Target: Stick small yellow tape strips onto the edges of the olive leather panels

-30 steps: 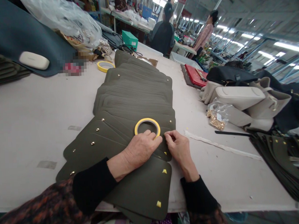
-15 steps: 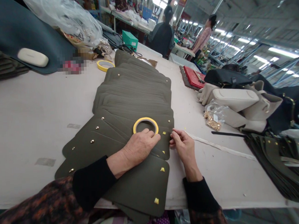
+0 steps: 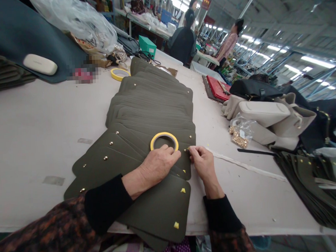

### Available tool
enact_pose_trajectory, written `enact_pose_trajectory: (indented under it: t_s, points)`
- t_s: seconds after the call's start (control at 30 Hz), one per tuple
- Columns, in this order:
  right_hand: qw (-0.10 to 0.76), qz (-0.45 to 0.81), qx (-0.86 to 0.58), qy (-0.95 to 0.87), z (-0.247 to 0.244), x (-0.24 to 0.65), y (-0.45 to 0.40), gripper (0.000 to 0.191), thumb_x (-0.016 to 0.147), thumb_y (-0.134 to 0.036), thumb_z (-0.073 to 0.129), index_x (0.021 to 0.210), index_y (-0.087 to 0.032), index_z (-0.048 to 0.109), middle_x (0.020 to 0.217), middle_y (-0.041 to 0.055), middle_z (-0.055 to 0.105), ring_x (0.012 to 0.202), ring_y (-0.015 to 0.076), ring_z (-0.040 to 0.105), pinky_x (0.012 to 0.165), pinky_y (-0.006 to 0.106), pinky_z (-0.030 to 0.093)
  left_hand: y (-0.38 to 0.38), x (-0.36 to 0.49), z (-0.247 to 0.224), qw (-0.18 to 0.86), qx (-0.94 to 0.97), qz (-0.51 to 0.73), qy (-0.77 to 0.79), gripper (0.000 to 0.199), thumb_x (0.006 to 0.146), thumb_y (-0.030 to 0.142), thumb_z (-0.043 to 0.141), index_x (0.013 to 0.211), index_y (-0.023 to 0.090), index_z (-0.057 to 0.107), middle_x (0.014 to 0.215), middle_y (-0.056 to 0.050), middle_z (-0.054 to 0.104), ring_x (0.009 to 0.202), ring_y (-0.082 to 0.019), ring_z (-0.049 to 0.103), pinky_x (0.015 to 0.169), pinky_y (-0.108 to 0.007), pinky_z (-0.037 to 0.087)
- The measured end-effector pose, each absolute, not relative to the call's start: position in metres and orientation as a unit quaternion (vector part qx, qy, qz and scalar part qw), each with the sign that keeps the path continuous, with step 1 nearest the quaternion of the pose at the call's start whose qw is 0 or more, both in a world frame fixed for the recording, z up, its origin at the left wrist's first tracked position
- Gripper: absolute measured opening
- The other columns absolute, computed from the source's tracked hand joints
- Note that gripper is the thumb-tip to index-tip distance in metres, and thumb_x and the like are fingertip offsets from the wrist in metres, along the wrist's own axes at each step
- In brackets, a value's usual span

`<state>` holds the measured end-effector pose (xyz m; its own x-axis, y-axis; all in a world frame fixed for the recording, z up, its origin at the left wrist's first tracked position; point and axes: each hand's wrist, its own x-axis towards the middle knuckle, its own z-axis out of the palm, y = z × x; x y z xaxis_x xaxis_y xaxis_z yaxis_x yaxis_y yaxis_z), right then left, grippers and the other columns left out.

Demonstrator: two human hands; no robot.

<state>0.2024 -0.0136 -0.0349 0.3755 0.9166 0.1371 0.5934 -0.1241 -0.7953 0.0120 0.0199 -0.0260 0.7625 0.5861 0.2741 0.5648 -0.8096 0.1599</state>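
Note:
My left hand [image 3: 158,164] is closed on the near rim of a yellow tape roll [image 3: 171,136], which lies on an overlapping row of dark olive panels [image 3: 153,111]. The fingertips of my right hand [image 3: 202,161] are pinched at the right edge of one panel, with a small bit of yellow tape [image 3: 188,149] at their tips. Just left of that bit a gold rivet [image 3: 185,150] shows bare. Other yellow tape pieces [image 3: 183,190] stick to the nearer panels. Gold rivets [image 3: 111,143] also dot the panels' left side.
A second yellow tape roll [image 3: 120,74] lies behind, near a green box [image 3: 147,47]. On the right are cream bags [image 3: 263,110], a plastic bag of gold hardware [image 3: 240,136], a white strip [image 3: 242,163] and stacked dark pieces [image 3: 301,187]. Other people [image 3: 182,41] are in the background.
My right hand has moved slightly left and up onto the panel's edge. The yellow piece there has come off the rivet to my fingertips. My left hand stays on the roll.

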Motion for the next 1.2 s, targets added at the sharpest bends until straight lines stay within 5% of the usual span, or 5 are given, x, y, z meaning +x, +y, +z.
enact_pose_trajectory:
  t_s: [0.53,0.73,0.8,1.0,1.2]
  points:
    - [0.268,0.002,-0.713,-0.648,-0.044,0.193,-0.018,0.023,0.088,-0.03,0.049,0.077,-0.019,0.065,0.078,0.0069,0.07,0.072,0.0195,0.063,0.068,0.03,0.045,0.019,0.012,-0.028,0.036,0.936,0.168,0.308,0.013,0.092,0.014,0.044,0.092,0.017,0.056,0.084,-0.005,0.059,0.081,-0.02,0.053,0.065,-0.03,0.048]
    - [0.368,0.099,-0.732,-0.565,-0.038,0.204,-0.017,0.039,0.085,-0.042,0.057,0.113,-0.016,0.058,0.064,-0.0012,0.064,0.055,0.0162,0.06,0.059,0.029,0.048,0.019,0.012,-0.027,0.042,0.936,0.164,0.309,0.013,0.093,0.015,0.044,0.094,0.017,0.056,0.085,-0.005,0.059,0.081,-0.02,0.053,0.064,-0.029,0.047]
    - [0.392,0.078,-0.715,-0.573,-0.035,0.211,-0.022,0.032,0.087,-0.041,0.055,0.106,-0.016,0.06,0.068,0.0001,0.065,0.057,0.0154,0.06,0.059,0.028,0.049,0.02,0.012,-0.027,0.043,0.935,0.164,0.311,0.012,0.092,0.015,0.045,0.094,0.017,0.056,0.085,-0.005,0.059,0.081,-0.019,0.053,0.064,-0.029,0.047]
    - [0.214,-0.066,-0.565,-0.794,-0.028,0.221,-0.028,0.023,0.094,-0.019,0.043,0.097,-0.017,0.066,0.091,0.0097,0.068,0.085,0.0194,0.062,0.081,0.032,0.05,0.019,0.011,-0.026,0.038,0.936,0.166,0.308,0.011,0.091,0.014,0.045,0.092,0.017,0.056,0.084,-0.004,0.059,0.08,-0.02,0.053,0.064,-0.029,0.047]
    - [0.084,-0.067,-0.553,-0.827,-0.022,0.211,-0.009,0.026,0.093,-0.015,0.041,0.097,-0.015,0.067,0.089,0.0114,0.069,0.083,0.0218,0.062,0.078,0.033,0.049,0.02,0.01,-0.028,0.051,0.936,0.178,0.298,0.012,0.09,0.012,0.046,0.092,0.017,0.057,0.084,-0.005,0.059,0.079,-0.019,0.053,0.066,-0.03,0.047]
